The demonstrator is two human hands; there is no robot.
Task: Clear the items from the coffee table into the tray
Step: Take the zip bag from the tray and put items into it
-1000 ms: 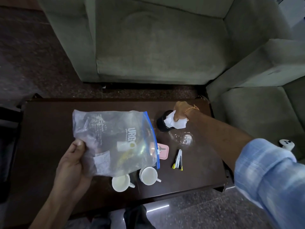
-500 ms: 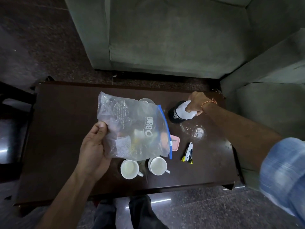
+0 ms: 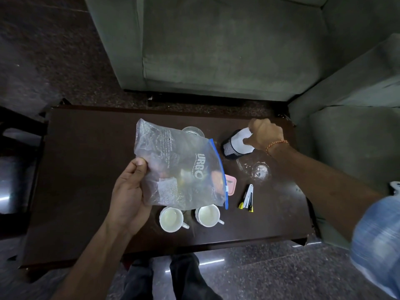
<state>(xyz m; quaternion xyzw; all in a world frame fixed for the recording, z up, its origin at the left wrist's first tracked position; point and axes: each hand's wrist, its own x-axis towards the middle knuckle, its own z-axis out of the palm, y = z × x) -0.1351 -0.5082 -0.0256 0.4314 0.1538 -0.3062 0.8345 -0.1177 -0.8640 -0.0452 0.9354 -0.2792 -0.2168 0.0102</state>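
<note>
Covering part of a glass (image 3: 193, 131) and pink item (image 3: 230, 185), the zip bag (image 3: 179, 167) is gripped by left hand (image 3: 127, 197) above the table (image 3: 86, 169); right hand (image 3: 264, 134) pinches white tissue (image 3: 241, 144) in the mesh cup (image 3: 229, 148) right of the bag.

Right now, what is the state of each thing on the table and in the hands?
Plastic bag: held up by left hand.
White paper: pinched by right hand, at mesh cup.
Mesh cup: tilted on coffee table.
Two white cups: upright.
Wine glass: lying down.
Pink item: partly hidden.
</note>
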